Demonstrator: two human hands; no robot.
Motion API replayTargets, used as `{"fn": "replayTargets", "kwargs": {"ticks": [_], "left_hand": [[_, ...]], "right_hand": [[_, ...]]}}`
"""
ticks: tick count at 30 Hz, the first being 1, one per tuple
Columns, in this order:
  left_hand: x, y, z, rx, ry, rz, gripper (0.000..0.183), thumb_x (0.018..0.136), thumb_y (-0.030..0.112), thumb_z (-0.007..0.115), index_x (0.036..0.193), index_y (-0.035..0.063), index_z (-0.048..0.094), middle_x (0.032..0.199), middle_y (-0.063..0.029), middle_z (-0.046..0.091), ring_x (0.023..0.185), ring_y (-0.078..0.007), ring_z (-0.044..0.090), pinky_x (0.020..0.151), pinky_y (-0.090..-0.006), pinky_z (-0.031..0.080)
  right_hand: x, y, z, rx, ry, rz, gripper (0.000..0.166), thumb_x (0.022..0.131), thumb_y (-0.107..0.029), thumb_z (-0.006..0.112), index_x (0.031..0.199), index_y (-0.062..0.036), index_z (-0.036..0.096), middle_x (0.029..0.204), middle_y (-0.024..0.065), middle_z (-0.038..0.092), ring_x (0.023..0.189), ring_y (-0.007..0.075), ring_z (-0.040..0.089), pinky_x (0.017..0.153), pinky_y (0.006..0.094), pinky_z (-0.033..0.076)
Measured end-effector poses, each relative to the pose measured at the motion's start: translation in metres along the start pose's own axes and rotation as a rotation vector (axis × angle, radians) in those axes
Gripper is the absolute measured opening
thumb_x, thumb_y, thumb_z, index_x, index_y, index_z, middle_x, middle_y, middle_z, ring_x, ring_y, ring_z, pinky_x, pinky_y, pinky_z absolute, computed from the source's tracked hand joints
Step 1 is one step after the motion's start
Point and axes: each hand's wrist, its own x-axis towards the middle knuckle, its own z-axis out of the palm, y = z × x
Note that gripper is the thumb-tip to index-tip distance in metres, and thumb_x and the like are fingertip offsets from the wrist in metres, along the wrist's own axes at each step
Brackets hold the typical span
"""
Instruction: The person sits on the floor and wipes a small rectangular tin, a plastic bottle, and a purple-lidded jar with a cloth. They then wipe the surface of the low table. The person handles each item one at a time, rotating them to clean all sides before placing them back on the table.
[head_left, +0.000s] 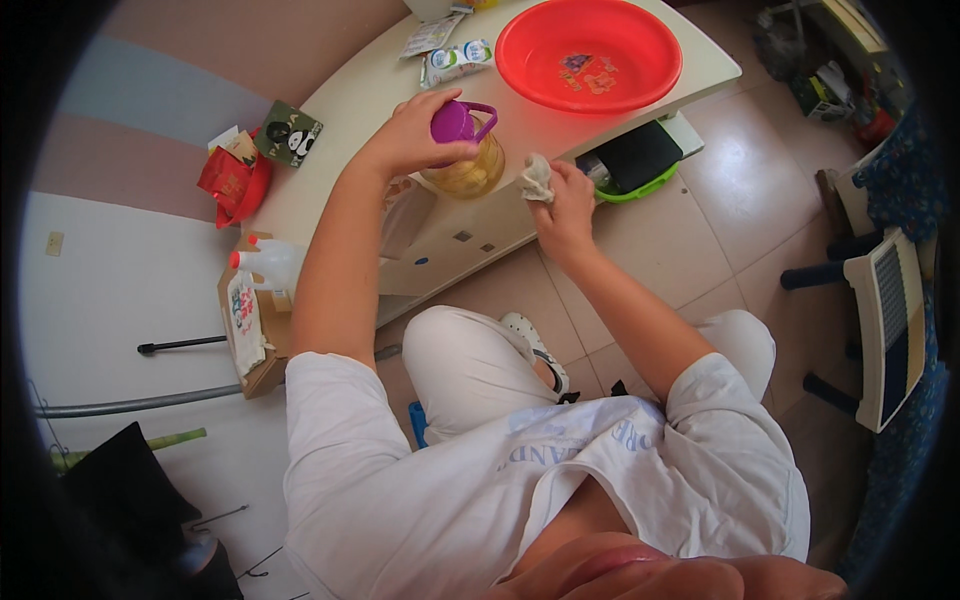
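My left hand grips the purple lid, which has a loop handle, on a clear rounded jar. Something yellowish shows inside the jar, near the front edge of the white table. The jar looks slightly tilted; whether its base touches the table I cannot tell. My right hand pinches a crumpled off-white cloth just right of the jar, apart from it.
A red plastic basin sits on the table, beside a white and green packet. At the left are a panda-print box, a red container and a jug with red caps. A stool lies at the right.
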Motion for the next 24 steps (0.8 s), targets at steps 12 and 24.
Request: {"fn": "replayTargets", "kwargs": {"ticks": [12, 24], "left_hand": [[0.009, -0.004, 0.041, -0.016, 0.464, -0.120, 0.068, 0.098, 0.049, 0.041, 0.147, 0.0023, 0.035, 0.143, -0.0228, 0.044, 0.127, -0.0403, 0.047, 0.107, -0.0437, 0.037], [0.006, -0.005, 0.041, -0.010, 0.419, -0.145, 0.082, 0.092, 0.060, 0.044, 0.150, 0.0038, 0.028, 0.145, -0.0220, 0.042, 0.127, -0.0438, 0.047, 0.105, -0.0479, 0.039]], "right_hand": [[0.083, -0.018, 0.057, 0.567, -0.069, 0.320, 0.024, 0.087, -0.014, 0.047, 0.098, 0.0006, 0.063, 0.091, 0.0121, 0.066, 0.091, 0.0337, 0.061, 0.085, 0.0394, 0.046], [0.126, -0.030, 0.054, 1.062, -0.427, 0.492, 0.032, 0.096, -0.025, 0.046, 0.110, -0.0049, 0.066, 0.103, 0.0060, 0.066, 0.094, 0.0176, 0.060, 0.085, 0.0318, 0.047]]}}
